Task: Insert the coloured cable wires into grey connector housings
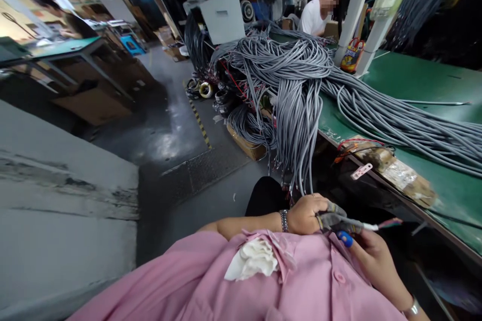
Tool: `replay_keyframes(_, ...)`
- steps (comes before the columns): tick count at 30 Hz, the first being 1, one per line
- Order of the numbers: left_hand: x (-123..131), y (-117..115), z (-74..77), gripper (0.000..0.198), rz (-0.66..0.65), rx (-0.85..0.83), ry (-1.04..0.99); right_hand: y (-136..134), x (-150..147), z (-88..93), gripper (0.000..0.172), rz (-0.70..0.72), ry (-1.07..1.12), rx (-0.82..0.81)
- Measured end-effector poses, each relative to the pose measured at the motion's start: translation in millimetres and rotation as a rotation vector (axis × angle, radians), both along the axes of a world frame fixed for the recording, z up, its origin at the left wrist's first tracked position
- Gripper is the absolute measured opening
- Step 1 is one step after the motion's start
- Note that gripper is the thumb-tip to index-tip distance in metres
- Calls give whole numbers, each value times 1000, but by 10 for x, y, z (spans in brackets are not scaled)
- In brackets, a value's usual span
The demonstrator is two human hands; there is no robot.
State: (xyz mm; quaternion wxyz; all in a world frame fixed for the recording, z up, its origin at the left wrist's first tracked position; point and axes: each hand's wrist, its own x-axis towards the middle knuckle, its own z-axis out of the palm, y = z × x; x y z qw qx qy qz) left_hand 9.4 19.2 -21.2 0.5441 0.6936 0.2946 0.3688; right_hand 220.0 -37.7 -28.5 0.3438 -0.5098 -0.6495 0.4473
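A grey cable (353, 220) lies across both hands at my lap, its white end piece (370, 227) pointing right. Thin coloured wires (390, 222), red and green among them, stick out beyond that end. My left hand (309, 213), with a metal watch on the wrist and grey coverings on the fingers, is closed around the cable. Close by, my right hand (371, 253) wears a blue cover on the thumb (345, 238). Its fingers are closed on the cable near the white end, partly hidden behind it.
Many grey cables (297, 105) hang off the green table (406, 80) and spread along it. A taped brown piece (406, 175) lies at the table edge. A cardboard box (246, 144) stands on the floor below. Two other people sit farther back, one in a white shirt (312, 16).
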Motion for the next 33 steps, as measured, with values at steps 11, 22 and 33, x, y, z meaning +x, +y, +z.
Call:
replay_keyframes(11, -316, -99, -229, 35, 131, -233, -18, 188, 168, -21, 22, -271, 326, -189)
replay_keyframes(22, -428, -180, -377, 32, 159, -171, 81, 327, -43, 109, 25, -282, 605, -289)
replay_keyframes(33, -472, 22, -364, 23, 32, 383, 385, 405, -20, 148, 24, -160, 402, -264)
